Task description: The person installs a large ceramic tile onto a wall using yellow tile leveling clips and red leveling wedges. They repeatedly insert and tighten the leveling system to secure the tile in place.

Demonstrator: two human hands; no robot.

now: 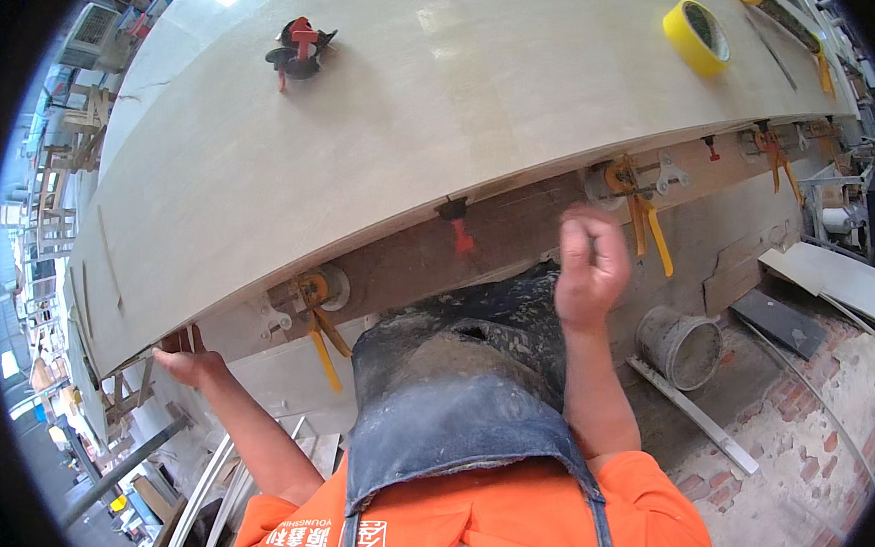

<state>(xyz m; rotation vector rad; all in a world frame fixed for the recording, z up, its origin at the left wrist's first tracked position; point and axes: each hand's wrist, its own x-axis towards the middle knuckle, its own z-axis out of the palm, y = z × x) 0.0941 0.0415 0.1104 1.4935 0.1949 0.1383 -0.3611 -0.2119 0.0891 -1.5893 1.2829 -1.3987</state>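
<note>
A wide cream slab fills the space before me. My left hand touches its near edge at the far left, fingers partly under it. My right hand, blurred and curled, is raised just in front of the edge; whether it holds anything is unclear. Along the edge sit clamps with yellow handles, one right of my left hand and one beside my right hand. Between the hands a red-handled clamp is fixed under the edge.
On the slab lie a black and red clamp, a yellow tape roll and a caulking gun. A dirty bucket, a white strip and boards are on the floor at right.
</note>
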